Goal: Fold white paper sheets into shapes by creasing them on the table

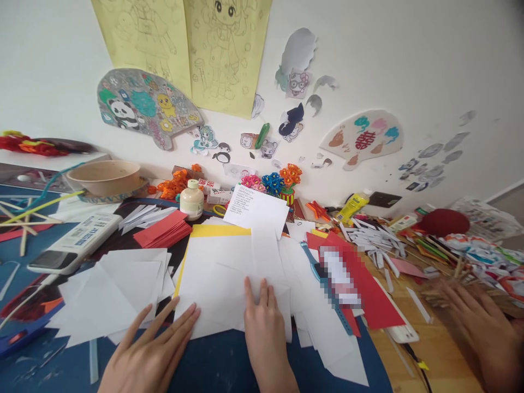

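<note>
White paper (216,273) lies in front of me on top of a yellow sheet (221,230), whose edge shows along the top and left. My left hand (158,344) rests on the paper's lower left corner, fingers stretched and slightly apart. Near the right side, my right hand (266,322) presses down with extended fingertips beside a narrow white strip (264,248). Neither hand grips anything. Just left is a fanned pile of white sheets (110,289). A small card with handwriting (257,209) sits behind the paper.
Red paper slips (161,229), a glue bottle (191,200) and a white power strip (77,243) stand left. A blue watch (315,262) and red paper (374,295) lie right. Another person's hand (483,322) hovers at far right. A bowl (104,177) is back left.
</note>
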`<state>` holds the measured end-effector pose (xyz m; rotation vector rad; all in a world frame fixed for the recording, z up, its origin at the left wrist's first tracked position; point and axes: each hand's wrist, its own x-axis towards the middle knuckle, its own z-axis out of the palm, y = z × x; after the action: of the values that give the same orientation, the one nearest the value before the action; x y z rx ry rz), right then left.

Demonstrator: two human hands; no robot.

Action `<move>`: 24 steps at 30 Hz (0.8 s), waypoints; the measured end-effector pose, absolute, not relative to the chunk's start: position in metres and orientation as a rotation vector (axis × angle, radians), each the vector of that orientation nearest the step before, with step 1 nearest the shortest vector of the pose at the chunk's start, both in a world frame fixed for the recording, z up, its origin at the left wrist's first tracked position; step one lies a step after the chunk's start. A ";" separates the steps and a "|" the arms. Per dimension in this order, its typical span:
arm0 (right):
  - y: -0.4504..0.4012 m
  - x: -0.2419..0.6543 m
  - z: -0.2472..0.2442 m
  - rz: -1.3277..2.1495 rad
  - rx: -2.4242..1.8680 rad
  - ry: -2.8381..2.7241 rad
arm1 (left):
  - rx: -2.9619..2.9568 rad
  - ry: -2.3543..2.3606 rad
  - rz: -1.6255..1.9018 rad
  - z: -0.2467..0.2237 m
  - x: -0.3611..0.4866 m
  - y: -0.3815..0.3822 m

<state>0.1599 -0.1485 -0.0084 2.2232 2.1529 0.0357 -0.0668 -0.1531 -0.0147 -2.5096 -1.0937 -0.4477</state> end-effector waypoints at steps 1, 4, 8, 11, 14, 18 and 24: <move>-0.148 0.160 -0.008 0.030 2.223 2.150 | -2.498 -1.109 -0.441 -0.015 -0.068 -0.155; -0.148 0.159 -0.006 -0.004 2.218 2.133 | -2.451 -1.171 -0.446 -0.016 -0.064 -0.160; -0.149 0.157 -0.001 -0.020 2.204 2.118 | -2.335 -1.386 -0.467 -0.017 -0.043 -0.157; -0.150 0.157 0.001 -0.032 2.225 2.130 | -2.386 -1.412 -0.441 -0.016 -0.017 -0.141; -0.149 0.157 0.003 -0.067 2.257 2.141 | -2.520 -1.338 -0.455 -0.017 0.010 -0.122; -0.149 0.157 0.004 -0.090 2.276 2.140 | -2.723 -1.074 -0.411 -0.022 0.030 -0.105; -0.152 0.159 -0.002 -0.034 2.282 2.156 | -2.793 -0.952 -0.435 -0.030 0.032 -0.091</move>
<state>0.1586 -0.1519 -0.0017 2.2819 2.1559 -0.0336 0.0324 -0.0912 -0.0296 -2.7927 -0.9524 -0.4354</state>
